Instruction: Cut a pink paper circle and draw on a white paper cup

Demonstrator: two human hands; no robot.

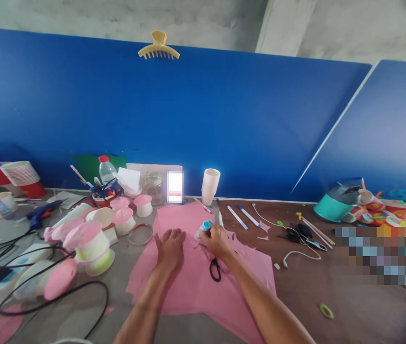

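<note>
Hands on pink paper sheet (188, 282).
Left hand (170, 248) lay flat, open; right hand (217, 241) gripped a glue stick (203, 228); paper seemed thin, soft.

scissors (215, 269) blades under right wrist, pixelated patch (377, 255) (perhaps clutter)

A matt, soft-looking pink sheet (192, 282), paper or thin foam, is pressed flat under the left hand (170, 248). A smooth plastic tube with a glossy blue cap (203, 229) is gripped in the right hand (217, 240). Just below that grip, black plastic scissor handles (215, 270) are seen. Beyond the sheet, matt wood-grain tabletop (296, 291) is shown.
</note>
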